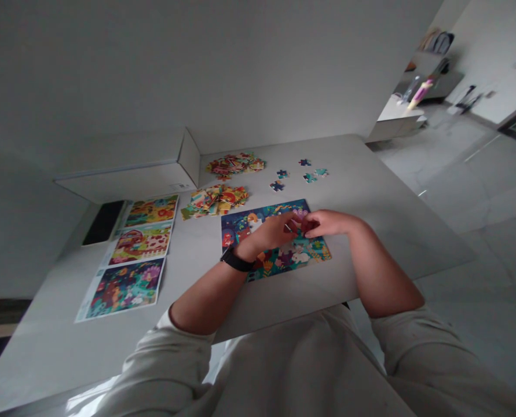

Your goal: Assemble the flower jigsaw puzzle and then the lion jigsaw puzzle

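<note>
A colourful jigsaw puzzle (299, 256) with a white rabbit and plants on a dark blue ground lies on the table near my body. Over its middle, my left hand (273, 233) has its fingers curled and its thumb close to them; a black watch band circles that wrist. My right hand (325, 223) reaches in from the right, thumb and fingers bent together at the puzzle's upper right part. The fingertips of both hands nearly meet. Whatever is between them is too small and dark to make out. Part of the puzzle is hidden under the hands.
Several loose blue and teal pieces (277, 186) lie beyond the puzzle. Two heaps of pieces, a yellowish pile (216, 200) and a redder pile (234, 165), sit farther left. A picture sheet (125, 286), a black phone (104, 223) and a white box (127, 185) are at left.
</note>
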### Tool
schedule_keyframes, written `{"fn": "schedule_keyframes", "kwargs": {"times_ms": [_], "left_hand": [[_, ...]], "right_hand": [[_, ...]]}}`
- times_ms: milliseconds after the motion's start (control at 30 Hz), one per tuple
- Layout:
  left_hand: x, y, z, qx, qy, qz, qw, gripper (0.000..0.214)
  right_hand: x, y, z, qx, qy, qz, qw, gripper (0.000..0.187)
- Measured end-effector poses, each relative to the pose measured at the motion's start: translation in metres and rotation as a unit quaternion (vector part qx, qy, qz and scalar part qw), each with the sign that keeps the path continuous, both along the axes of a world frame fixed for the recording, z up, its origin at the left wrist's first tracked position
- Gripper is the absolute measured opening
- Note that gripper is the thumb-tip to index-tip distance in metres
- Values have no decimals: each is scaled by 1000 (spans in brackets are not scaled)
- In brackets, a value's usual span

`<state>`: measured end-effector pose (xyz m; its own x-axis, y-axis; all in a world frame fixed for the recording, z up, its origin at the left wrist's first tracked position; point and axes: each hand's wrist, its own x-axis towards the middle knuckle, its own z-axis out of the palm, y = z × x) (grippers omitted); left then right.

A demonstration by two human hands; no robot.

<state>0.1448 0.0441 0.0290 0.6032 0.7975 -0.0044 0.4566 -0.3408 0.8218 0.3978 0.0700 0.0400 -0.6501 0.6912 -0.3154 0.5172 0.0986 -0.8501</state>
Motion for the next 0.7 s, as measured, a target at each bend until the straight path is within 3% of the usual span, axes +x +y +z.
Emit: {"fn": "schedule_keyframes", "kwargs": {"times_ms": [500,700], "left_hand": [[4,-1,-5,-21,-13,5,1000,36],[4,-4,1,64,73,23,995,30]], "right_hand": [[-5,-4,1,35,-43,-2,998,24],[-9,-4,6,81,-129,26,988,21]]}}
